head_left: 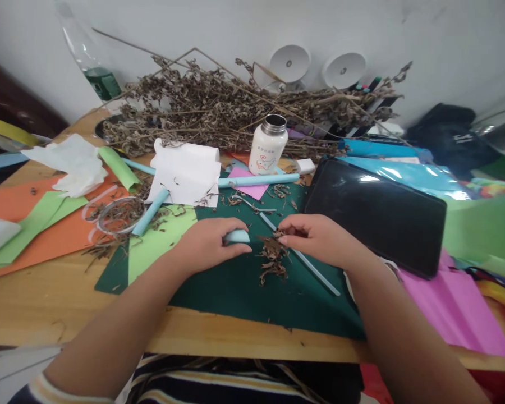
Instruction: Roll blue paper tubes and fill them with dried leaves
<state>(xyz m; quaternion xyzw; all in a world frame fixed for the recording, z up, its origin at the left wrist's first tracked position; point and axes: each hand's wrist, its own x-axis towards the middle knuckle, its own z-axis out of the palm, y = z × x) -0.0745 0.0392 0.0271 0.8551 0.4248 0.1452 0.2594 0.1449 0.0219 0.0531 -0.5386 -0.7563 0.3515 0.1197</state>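
Note:
My left hand (208, 241) is closed round a short light-blue paper roll (238, 237), most of it hidden by my fingers. My right hand (315, 238) pinches some dried leaves (280, 231) just above a small heap of crumbled leaves (273, 261) on the dark green mat (235, 297). A thin pale-blue stick (317, 273) lies slantwise on the mat, partly behind the leaves and my right hand. Beyond my hands, a long light-blue paper tube (258, 180) crosses a pink paper square (256, 192).
Dried branches (202, 106) fill the back of the table behind an open white bottle (269, 145). To the right rests a black tablet (379, 207) above pink paper (458, 314). On the left are a tape roll (120, 230), orange paper (67, 230) and crumpled tissue (73, 163).

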